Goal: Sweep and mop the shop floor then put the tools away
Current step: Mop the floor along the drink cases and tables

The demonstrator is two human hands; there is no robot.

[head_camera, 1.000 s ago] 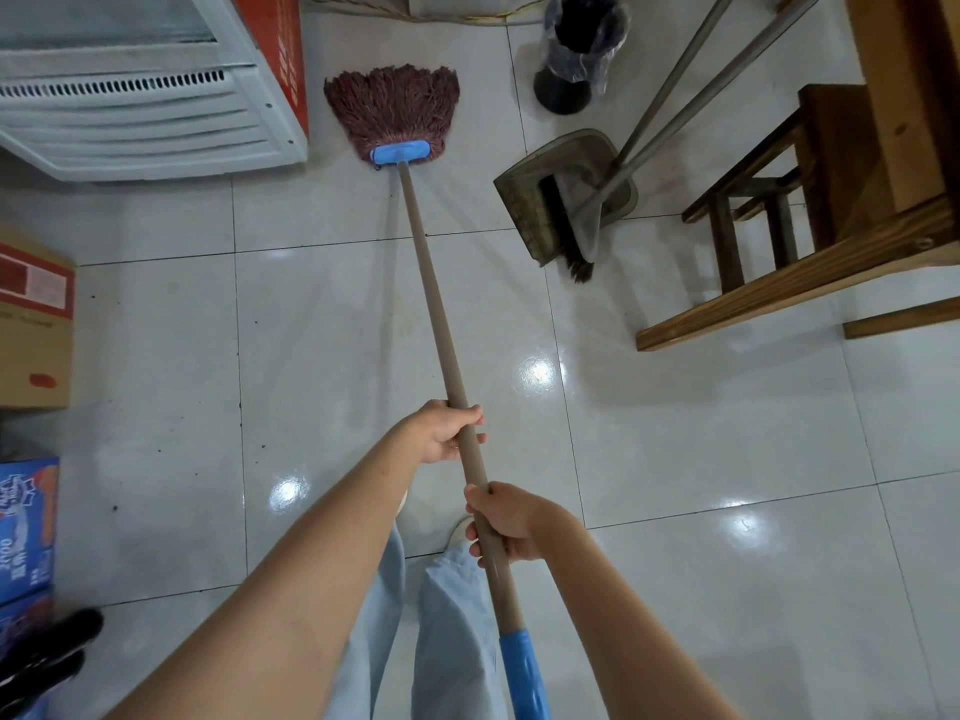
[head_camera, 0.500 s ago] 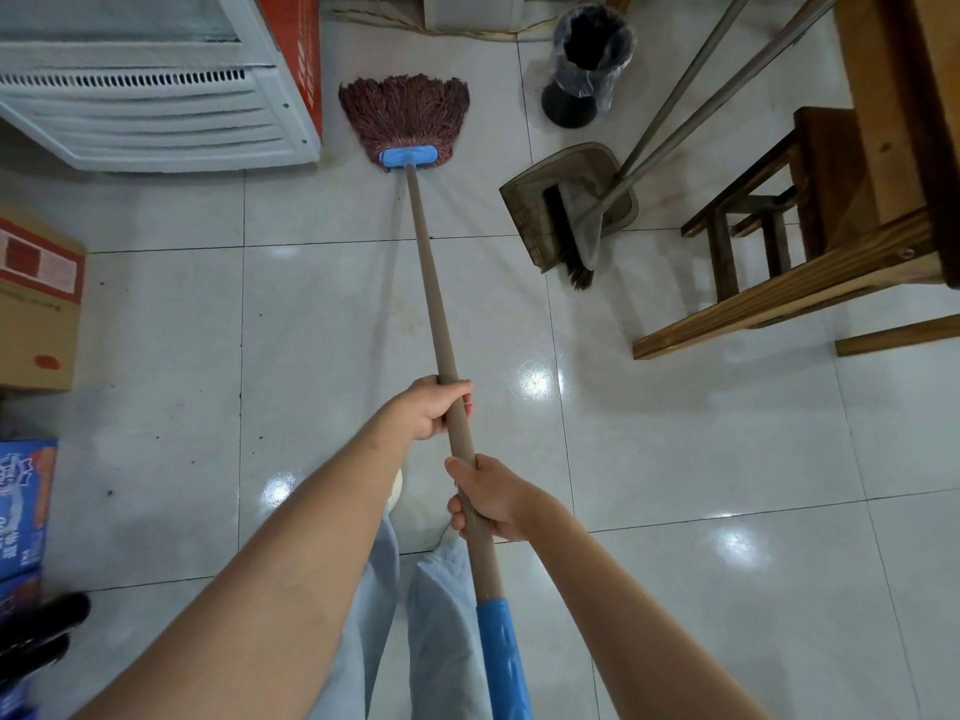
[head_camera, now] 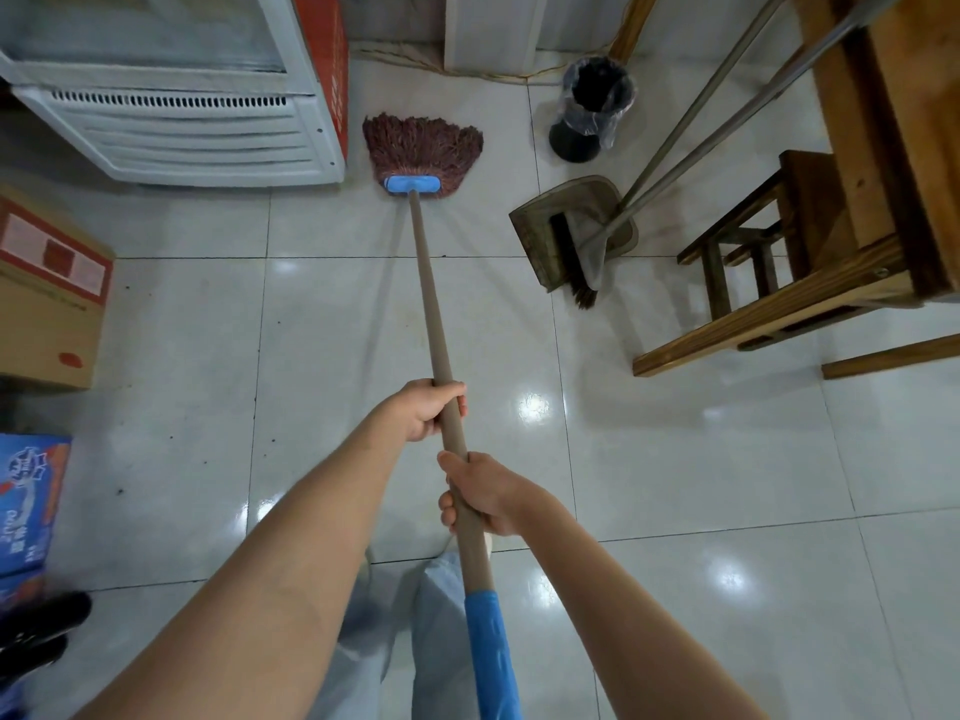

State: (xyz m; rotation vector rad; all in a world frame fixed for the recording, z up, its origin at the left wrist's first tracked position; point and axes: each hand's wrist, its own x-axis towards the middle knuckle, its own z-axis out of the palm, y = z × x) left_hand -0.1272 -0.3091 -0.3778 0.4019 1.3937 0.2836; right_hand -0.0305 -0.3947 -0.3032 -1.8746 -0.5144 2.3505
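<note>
A mop with a reddish-brown string head [head_camera: 422,148] and a blue clamp lies on the glossy white tile floor [head_camera: 675,485], near the foot of a white cooler. Its long brown handle [head_camera: 431,304] runs back toward me and ends in a blue grip. My left hand [head_camera: 423,410] grips the handle higher up, and my right hand [head_camera: 485,493] grips it just below. A dustpan [head_camera: 540,231] with a broom [head_camera: 582,267] resting in it stands to the right of the mop head, both long handles leaning up and right.
A white cooler [head_camera: 182,132] stands at the back left, with cardboard boxes [head_camera: 47,298] and a blue carton [head_camera: 28,504] along the left edge. A black bin [head_camera: 592,111] with a plastic liner sits at the back. A wooden table and stool [head_camera: 769,241] fill the right.
The mop head has slid forward toward the cooler's base and back wall. Both hands stayed in the same grip on the handle.
</note>
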